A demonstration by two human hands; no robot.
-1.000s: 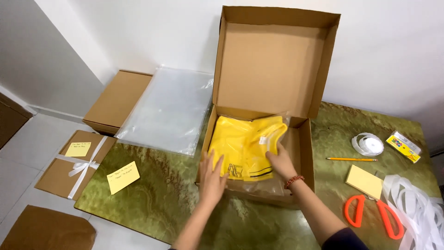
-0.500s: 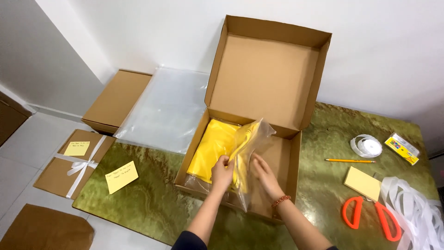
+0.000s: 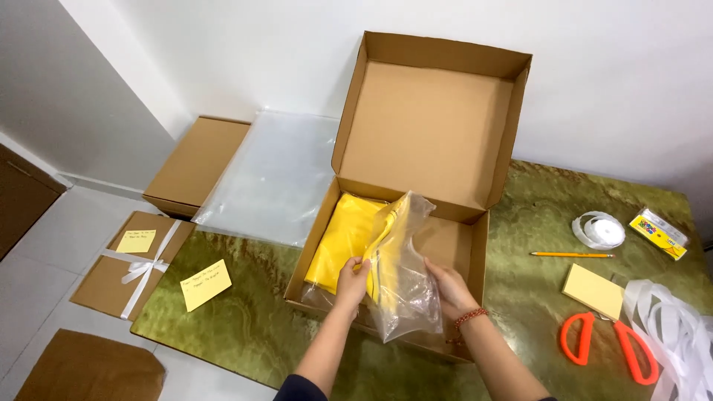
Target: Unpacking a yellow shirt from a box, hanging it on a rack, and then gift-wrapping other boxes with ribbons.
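Both hands grip a clear plastic bag holding a folded yellow garment: the left hand is closed on the bag's near edge where the yellow cloth folds over, and the right hand cups the loose, crinkled end of the plastic with fingers curled against it. Bag and garment sit inside the open cardboard box, the garment filling the left half while the bare box floor shows on the right. Box walls hem the bag in on the left, near and right sides, and the raised lid stands upright behind; the only free way is up. On the green marble-patterned tabletop, open room lies left of the box around a yellow note. To the right lie orange scissors, a yellow sticky pad, a pencil, a roll of white ribbon and loose white ribbon at the edge.
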